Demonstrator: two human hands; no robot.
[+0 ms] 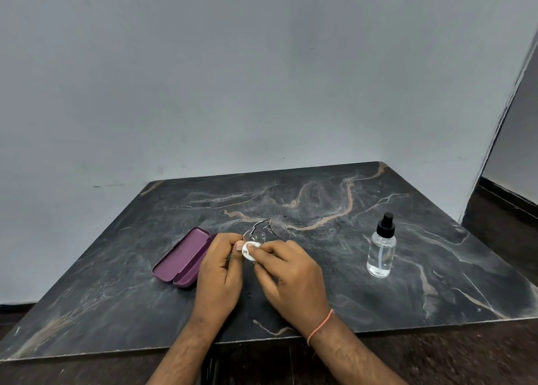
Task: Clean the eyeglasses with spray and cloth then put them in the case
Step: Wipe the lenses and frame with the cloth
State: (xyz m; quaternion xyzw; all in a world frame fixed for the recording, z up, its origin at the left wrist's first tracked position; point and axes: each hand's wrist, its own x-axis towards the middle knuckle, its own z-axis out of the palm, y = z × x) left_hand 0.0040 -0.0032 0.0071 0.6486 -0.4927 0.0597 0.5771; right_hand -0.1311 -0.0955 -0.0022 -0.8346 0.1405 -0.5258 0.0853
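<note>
Thin metal-framed eyeglasses (269, 226) are held just above the dark marble table (407, 297), near its middle. My left hand (219, 271) pinches the near lens between thumb and fingers. My right hand (291, 277) presses a small white cloth pad (251, 250) against that same lens. An open purple glasses case (183, 256) lies on the table just left of my left hand. A clear spray bottle (382, 247) with a black nozzle stands upright to the right, apart from both hands.
The table's front edge (203, 345) runs just below my wrists, with dark floor beneath. A grey wall (262, 78) rises behind the table. A doorway or wall corner (500, 122) stands at the right.
</note>
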